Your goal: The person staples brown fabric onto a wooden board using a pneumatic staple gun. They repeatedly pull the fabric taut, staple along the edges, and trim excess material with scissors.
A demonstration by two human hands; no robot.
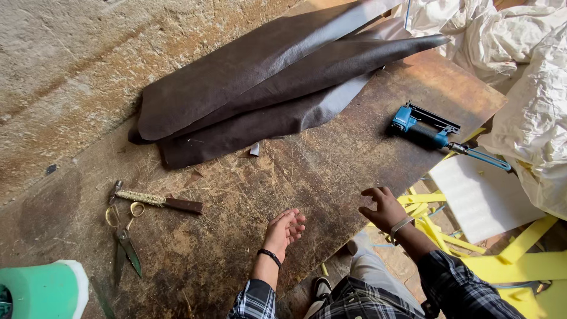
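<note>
With our left hand [284, 229] and right hand [384, 207] loosely open and empty on the scarred workboard [307, 171], we judge ourselves between steps, needing next a reach to the dark leather [248, 100].

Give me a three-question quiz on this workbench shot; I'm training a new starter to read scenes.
1. True or false: the right hand grips the blue pneumatic stapler.
2. Which lies nearest the left hand? A) scissors B) folded brown leather C) white sacking
3. Fill in: the yellow strips lie off the board's ____ edge.

Key
1. False; it rests empty on the wooden board, stapler apart.
2. A
3. Right
</note>
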